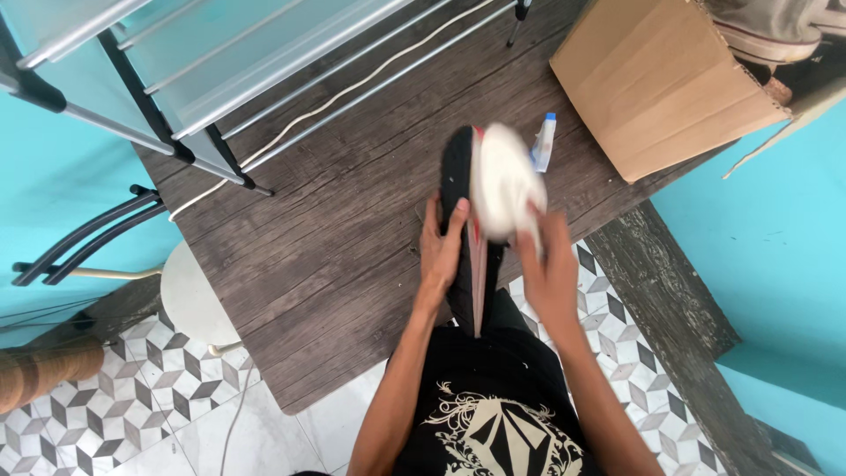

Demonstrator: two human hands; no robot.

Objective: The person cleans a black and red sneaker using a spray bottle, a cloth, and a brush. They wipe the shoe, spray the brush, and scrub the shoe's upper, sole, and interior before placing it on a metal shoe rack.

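A black shoe (460, 167) with a red-and-white edge stands on its side over a dark wooden table (352, 220). My left hand (439, 247) grips it from the left, fingers spread along its black side. My right hand (548, 264) holds a white cloth (504, 181) pressed against the shoe's upper right part; the cloth is blurred. A small white tube with a blue cap (544, 143) lies on the table just right of the cloth.
A cardboard box (661, 84) sits at the table's far right, with a light sneaker (775, 31) behind it. A metal shelf rack (220, 62) stands at the far left. A white stool (189, 295) and patterned floor tiles (132, 414) lie lower left.
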